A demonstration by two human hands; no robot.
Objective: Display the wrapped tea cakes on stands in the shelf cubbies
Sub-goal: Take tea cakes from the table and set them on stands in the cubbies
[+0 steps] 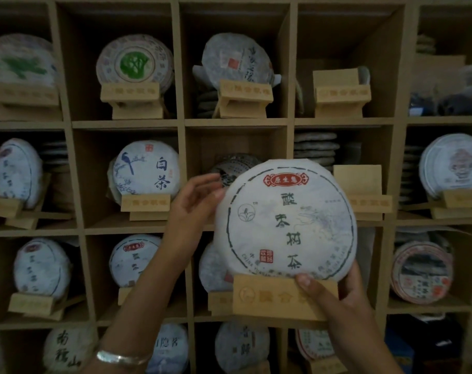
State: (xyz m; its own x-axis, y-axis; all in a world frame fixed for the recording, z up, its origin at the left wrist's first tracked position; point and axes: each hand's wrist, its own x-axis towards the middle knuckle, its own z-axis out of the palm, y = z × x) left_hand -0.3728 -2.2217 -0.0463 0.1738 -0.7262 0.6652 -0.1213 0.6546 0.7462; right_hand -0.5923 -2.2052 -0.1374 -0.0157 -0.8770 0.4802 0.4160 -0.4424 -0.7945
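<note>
A large round tea cake in white paper with a red label and dark characters sits upright on a light wooden stand, held up in front of the shelf's middle column. My right hand grips the stand's right end, thumb over its front. My left hand touches the cake's left edge with relaxed fingers. Behind the cake, the middle cubby holds a dark-printed tea cake, partly hidden.
The wooden shelf has many cubbies with wrapped cakes on stands. Two bare stands sit in the column to the right, with flat stacks of cakes behind. A silver bracelet circles my left wrist.
</note>
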